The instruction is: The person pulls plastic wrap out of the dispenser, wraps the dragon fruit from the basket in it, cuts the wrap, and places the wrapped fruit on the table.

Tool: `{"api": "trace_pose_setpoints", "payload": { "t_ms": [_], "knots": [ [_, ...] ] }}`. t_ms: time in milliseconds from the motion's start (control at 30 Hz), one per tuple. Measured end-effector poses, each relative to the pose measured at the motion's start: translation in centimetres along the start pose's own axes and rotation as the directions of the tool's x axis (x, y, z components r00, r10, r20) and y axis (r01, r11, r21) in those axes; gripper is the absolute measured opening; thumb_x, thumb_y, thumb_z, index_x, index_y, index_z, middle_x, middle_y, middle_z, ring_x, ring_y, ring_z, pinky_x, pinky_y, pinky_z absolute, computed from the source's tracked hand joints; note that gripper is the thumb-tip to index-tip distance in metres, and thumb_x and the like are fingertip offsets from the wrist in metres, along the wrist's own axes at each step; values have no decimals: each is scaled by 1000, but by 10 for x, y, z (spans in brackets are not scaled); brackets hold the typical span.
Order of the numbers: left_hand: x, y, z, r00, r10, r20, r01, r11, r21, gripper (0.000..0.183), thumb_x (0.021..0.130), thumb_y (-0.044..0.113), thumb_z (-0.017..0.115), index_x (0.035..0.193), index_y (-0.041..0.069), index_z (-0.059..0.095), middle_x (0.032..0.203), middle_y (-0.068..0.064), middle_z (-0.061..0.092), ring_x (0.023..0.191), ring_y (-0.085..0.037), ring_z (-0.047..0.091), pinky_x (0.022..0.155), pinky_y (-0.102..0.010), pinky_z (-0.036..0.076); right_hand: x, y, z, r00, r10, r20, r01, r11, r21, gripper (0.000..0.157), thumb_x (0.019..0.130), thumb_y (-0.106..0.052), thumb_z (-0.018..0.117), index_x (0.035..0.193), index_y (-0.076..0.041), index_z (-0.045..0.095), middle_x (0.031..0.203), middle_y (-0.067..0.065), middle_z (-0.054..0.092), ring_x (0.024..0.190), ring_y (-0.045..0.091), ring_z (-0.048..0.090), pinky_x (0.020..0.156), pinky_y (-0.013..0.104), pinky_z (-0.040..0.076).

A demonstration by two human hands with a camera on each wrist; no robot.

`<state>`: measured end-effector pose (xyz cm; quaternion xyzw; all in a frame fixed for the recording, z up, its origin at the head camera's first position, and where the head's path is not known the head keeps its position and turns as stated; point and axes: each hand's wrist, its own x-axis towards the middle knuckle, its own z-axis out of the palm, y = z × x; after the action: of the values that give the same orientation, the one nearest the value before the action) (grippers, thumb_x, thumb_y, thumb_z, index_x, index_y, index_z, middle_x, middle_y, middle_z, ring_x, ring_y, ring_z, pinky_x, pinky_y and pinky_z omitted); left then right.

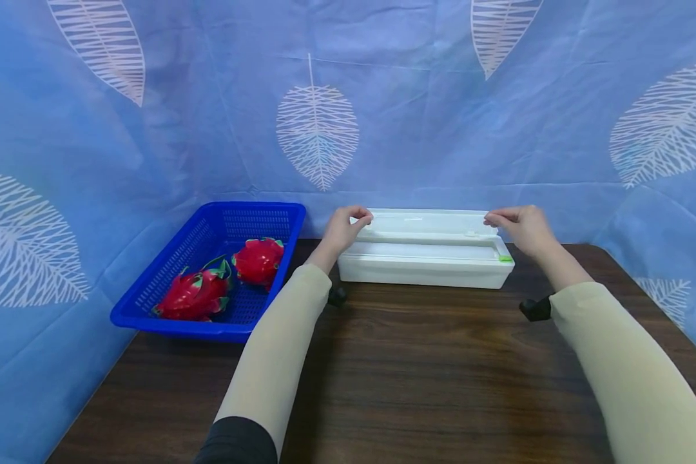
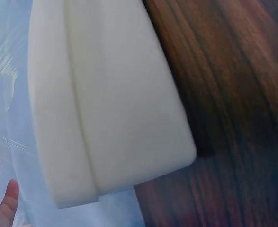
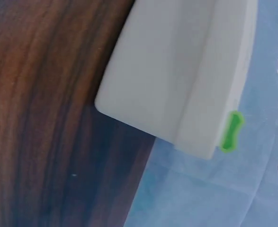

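Note:
A long white cling film dispenser point(image 1: 423, 270) stands on the table before me, its lid point(image 1: 429, 222) raised at the back. A green slider point(image 3: 231, 131) sits at its right end. Between my hands stretches clear cling film point(image 2: 1, 71), showing mainly as glare streaks in both wrist views. My left hand point(image 1: 343, 231) pinches the film between thumb and fingers above the dispenser's left end. At the other end, my right hand point(image 1: 524, 227) pinches it the same way. Only some fingertips show at the wrist views' outer edges.
To the left is a blue plastic basket point(image 1: 209, 329) holding two red dragon fruits point(image 1: 197, 293) with green-tipped scales. A blue curtain point(image 1: 406, 129) with white leaf prints hangs behind the dark wooden table point(image 1: 429, 374). Black wrist cameras point(image 1: 535, 309) sit under both wrists.

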<state>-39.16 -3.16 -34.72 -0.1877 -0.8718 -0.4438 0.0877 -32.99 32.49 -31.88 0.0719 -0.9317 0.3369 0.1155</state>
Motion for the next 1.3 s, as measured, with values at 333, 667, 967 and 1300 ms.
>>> {"api": "trace_pose_setpoints", "payload": {
  "t_ms": [333,667,967,1300],
  "knots": [
    [3,16,-12,999,1,-36,-4,995,-96,23,98,23,59,104,4,71,96,-6,67,96,-22,58,76,-33,46,6,-12,-16,998,-32,-58,32,999,-8,45,101,-34,51,119,3,67,110,25,66,106,38,57,86,54,46],
    [8,33,-27,996,49,-71,-57,992,-108,21,97,20,61,104,3,71,96,-8,67,95,-20,60,80,-33,49,10,-27,-32,996,-44,-77,43,999,-14,47,101,-38,50,121,1,66,110,23,67,107,38,57,89,55,45],
    [12,48,-38,997,43,-60,-50,991,-127,22,97,21,61,107,3,70,98,-6,66,98,-19,60,82,-31,49,13,-39,-47,992,-51,-116,48,998,-30,47,100,-40,51,119,-1,69,107,19,69,96,17,58,89,53,45],
    [16,61,-53,992,70,-101,-83,989,-124,19,96,21,63,104,5,71,96,-5,67,93,-17,60,77,-28,49,15,-55,-63,992,-47,-115,42,998,-48,50,99,-44,50,122,-4,68,105,9,72,107,31,56,89,51,44]
  ]
}}
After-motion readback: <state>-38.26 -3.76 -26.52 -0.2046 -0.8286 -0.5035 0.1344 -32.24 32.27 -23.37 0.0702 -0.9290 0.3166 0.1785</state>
